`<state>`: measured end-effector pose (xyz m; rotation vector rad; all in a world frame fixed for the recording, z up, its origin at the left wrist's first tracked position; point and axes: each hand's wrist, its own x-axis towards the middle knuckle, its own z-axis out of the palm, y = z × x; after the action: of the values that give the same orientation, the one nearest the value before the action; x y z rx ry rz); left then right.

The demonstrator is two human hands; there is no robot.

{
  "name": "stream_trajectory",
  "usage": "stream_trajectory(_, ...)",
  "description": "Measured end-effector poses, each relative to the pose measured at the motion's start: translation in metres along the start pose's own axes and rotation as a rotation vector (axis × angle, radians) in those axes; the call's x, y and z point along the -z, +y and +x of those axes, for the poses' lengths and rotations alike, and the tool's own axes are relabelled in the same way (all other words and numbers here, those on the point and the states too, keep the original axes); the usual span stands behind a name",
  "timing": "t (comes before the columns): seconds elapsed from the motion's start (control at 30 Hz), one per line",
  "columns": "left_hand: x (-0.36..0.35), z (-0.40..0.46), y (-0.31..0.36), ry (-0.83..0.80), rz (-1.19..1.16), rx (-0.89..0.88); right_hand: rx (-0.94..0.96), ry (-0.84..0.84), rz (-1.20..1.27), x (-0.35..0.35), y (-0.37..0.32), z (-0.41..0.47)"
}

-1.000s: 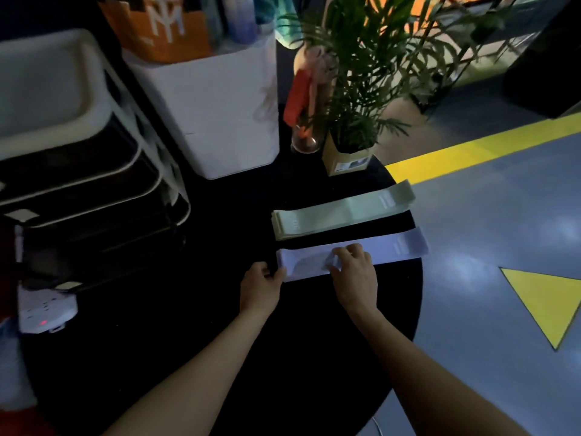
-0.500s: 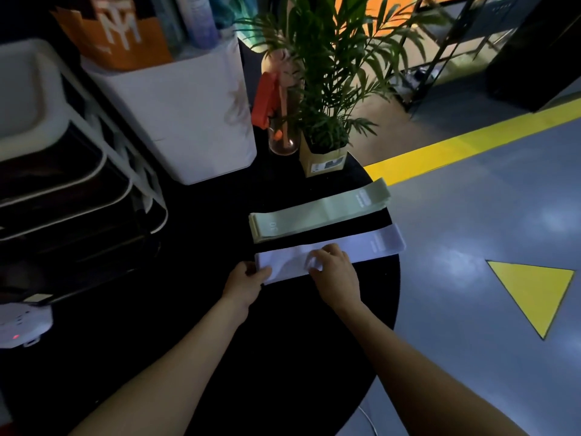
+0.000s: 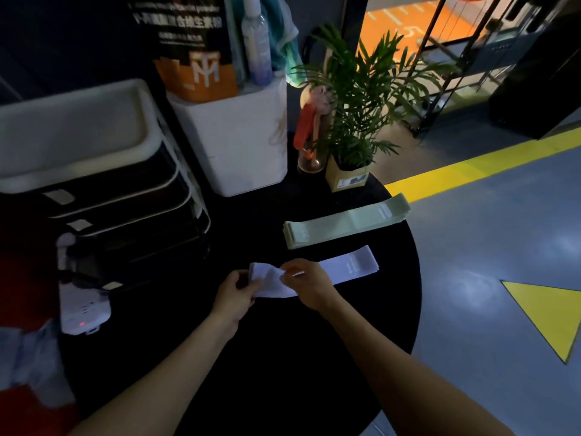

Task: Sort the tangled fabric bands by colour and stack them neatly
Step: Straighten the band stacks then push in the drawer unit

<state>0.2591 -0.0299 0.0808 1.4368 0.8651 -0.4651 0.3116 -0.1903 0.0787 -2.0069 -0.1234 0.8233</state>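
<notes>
On the round black counter, beside the stacked green bands, the left hand and right hand each pinched the near end of the pale lilac band, which looked soft, light and floppy, best gripped at its ends.

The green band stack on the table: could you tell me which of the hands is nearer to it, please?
Right. The right hand sits just below the green band stack, pinching the lilac band. The left hand grips that band's near end, farther left.
</notes>
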Motion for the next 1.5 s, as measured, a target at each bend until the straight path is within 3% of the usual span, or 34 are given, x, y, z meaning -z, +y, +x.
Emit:
stream_trajectory(0.23,0.001,-0.019,0.003,-0.12,-0.138,-0.118,-0.041,-0.01,0.198,-0.015,-0.02,-0.008)
stream_trajectory(0.33,-0.015,-0.023,0.002,-0.183,-0.143,-0.118,-0.088,0.002,0.158,-0.005,-0.013,-0.01)
stream_trajectory(0.53,-0.05,-0.025,0.008,-0.278,-0.066,-0.168,-0.125,0.303,0.141,0.013,0.01,-0.012)
stream_trajectory(0.67,-0.069,-0.008,0.008,-0.092,0.036,-0.207,-0.093,0.382,0.143,0.037,0.022,-0.015)
stream_trajectory(0.77,-0.074,0.013,-0.002,0.073,0.106,-0.122,-0.117,0.411,0.174,0.058,0.033,-0.013)
stream_trajectory(0.93,-0.094,0.033,-0.006,0.102,0.21,0.051,-0.155,0.46,0.122,0.08,0.064,-0.004)
stream_trajectory(1.07,-0.114,0.041,-0.01,0.096,0.266,0.016,-0.207,0.455,0.099,0.089,0.085,0.004)
stream_trajectory(1.2,-0.123,0.049,-0.011,0.146,0.247,0.03,-0.228,0.589,-0.089,0.091,0.103,0.011)
stream_trajectory(1.5,-0.125,0.056,-0.018,0.191,0.268,0.039,-0.231,0.323,0.116,0.108,0.12,0.012)
